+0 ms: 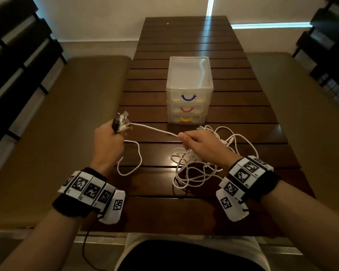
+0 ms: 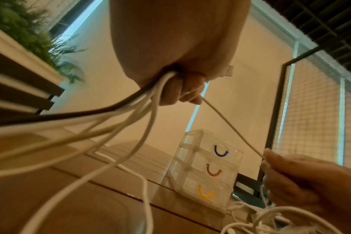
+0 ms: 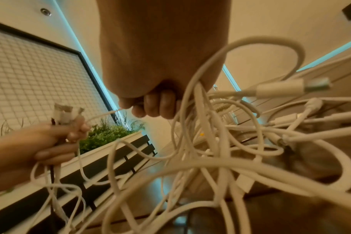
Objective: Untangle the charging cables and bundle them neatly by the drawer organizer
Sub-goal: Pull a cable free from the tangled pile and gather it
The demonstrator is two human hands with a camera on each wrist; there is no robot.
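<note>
While both hands hold cords, one white cable [image 1: 154, 129] is stretched tight between them.

Curled fingers [image 2: 182, 88] of the left hand [image 1: 108, 141] grip a bunch of plug ends [image 1: 121, 120], white ones and one black one, sticking up out of the fist. Fingers [image 3: 158, 104] of the right hand [image 1: 202, 145] pinch the tight cable and also clutch some loops of the tangled white cables [image 1: 196, 169]. That messy pile lies on the dark wooden table [image 1: 243, 98], near the person and under the right hand. Just past it, farther away, stands the clear drawer organizer [image 1: 189, 90], with blue, red and yellow handles. More white loops hang down from the left fist onto the table.
</note>
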